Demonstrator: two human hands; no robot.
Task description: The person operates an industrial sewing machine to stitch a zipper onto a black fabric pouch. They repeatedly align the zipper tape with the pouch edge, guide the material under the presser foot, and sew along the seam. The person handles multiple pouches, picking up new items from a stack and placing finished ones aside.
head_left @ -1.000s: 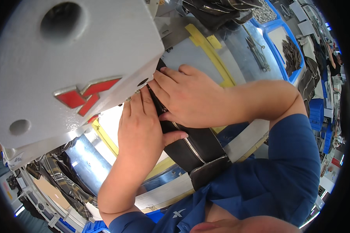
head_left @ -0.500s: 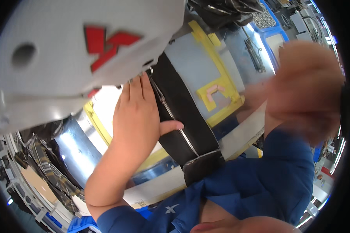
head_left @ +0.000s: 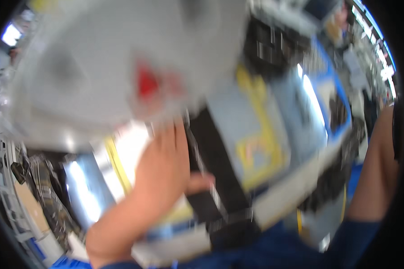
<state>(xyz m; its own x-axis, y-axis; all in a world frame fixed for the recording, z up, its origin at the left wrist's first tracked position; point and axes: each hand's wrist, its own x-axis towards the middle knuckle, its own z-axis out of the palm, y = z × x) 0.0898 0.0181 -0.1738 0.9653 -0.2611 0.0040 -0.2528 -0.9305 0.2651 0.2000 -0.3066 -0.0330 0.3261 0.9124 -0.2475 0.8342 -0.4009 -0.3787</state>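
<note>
My left hand point(head_left: 165, 168) lies flat, its fingers stretched forward and its thumb out to the right. It rests along the left side of a long black fabric piece point(head_left: 216, 150) and its silvery zipper point(head_left: 200, 163). The fingertips reach to the lower edge of a large grey sewing machine head point(head_left: 94, 76) with a red mark, which hides the fabric's far end. The near end of the fabric hangs toward my body. On the right, my right forearm point(head_left: 376, 172) is raised at the picture's rim, and the hand is beyond view. Motion blurs the whole picture.
Yellow tape point(head_left: 261, 105) marks the work surface right of the fabric. A dark pile point(head_left: 274, 49) sits at the back, beside a blue-rimmed bin point(head_left: 344, 105). Plaid cloth point(head_left: 47, 193) hangs at the left. More dark material point(head_left: 334, 172) lies at the right.
My right hand has moved from the right of the worktable out past the right rim. The view has shifted, so things sit lower. My left hand stays flat on the fabric.
</note>
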